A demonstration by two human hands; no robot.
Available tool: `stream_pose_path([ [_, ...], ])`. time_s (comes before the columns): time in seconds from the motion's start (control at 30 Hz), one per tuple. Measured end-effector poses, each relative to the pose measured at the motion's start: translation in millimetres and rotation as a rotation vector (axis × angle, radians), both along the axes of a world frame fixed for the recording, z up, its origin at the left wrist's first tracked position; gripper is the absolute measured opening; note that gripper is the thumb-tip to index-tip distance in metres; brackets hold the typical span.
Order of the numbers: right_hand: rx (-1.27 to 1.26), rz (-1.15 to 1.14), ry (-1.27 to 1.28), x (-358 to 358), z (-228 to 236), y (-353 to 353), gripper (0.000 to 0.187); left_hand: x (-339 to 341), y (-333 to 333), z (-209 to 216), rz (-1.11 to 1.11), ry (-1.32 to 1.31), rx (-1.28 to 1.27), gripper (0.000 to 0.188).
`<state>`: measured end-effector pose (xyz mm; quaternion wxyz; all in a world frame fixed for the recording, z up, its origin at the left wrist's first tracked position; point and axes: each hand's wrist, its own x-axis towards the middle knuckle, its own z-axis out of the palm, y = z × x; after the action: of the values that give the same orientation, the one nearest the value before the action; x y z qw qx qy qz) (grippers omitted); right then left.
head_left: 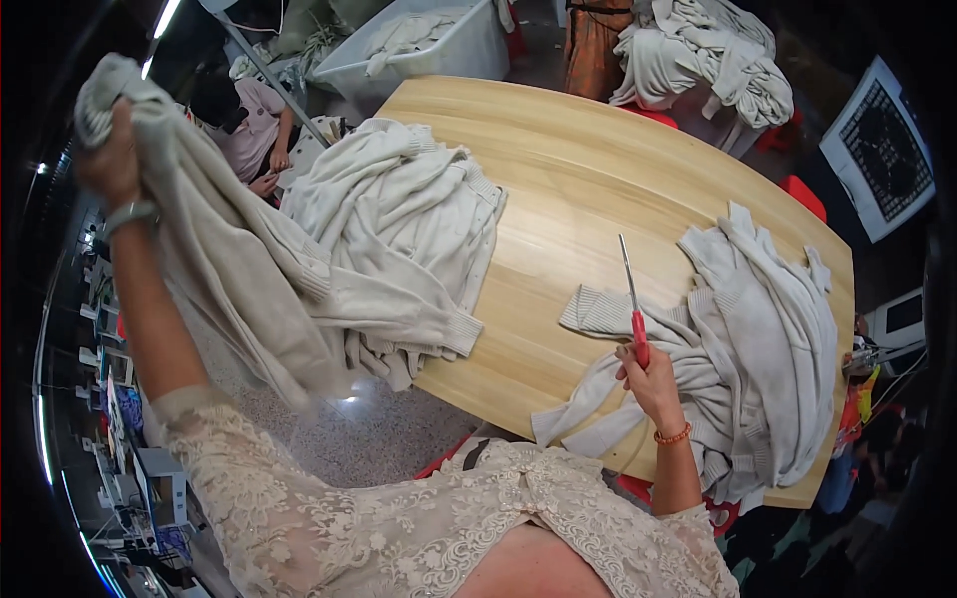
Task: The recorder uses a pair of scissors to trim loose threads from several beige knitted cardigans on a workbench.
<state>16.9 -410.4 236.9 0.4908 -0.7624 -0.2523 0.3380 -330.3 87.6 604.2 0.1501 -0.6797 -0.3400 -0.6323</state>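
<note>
My left hand [112, 159] is raised at the far left, its fingers closed on a cream knit cardigan [214, 229]. The cardigan hangs down from it toward the table's left edge. Its lower part lies against a heap of similar knitwear [399, 199] on the table, and where one piece ends I cannot tell. Low over the table's near right, my right hand [648, 379] is closed round a red-handled tool [638, 324] with a long thin metal shaft pointing away from me. Whether it is a screwdriver or scissors seen edge-on, I cannot tell. Beside this hand lies another knitwear pile [758, 339].
The wooden table [558, 169] spans the middle, with bare surface between both piles. Beyond it stand a white plastic tub [419, 60] of garments and a seat heaped with knitwear [708, 60]. A seated person [244, 125] is just past the left pile. Red stools [802, 197] stand around the table.
</note>
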Motion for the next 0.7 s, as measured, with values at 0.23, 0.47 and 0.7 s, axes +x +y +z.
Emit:
stream_pose_path([
  [0.23, -0.111, -0.278, -0.053, 4.7, -13.5, -22.2, 0.018, 214.7, 150.6, -135.2, -0.183, 0.240, -0.036, 0.103],
  [0.47, -0.141, -0.508, -0.299, -2.5, -37.8, -54.6, 0.016, 344.9, 114.0, -408.1, -0.639, 0.892, -0.473, 0.067],
  [0.7, -0.272, -1.117, -0.654, -7.1, -17.3, -187.7, 0.020, 472.5, -303.0, -428.1, -1.578, 1.082, -0.419, 0.074],
])
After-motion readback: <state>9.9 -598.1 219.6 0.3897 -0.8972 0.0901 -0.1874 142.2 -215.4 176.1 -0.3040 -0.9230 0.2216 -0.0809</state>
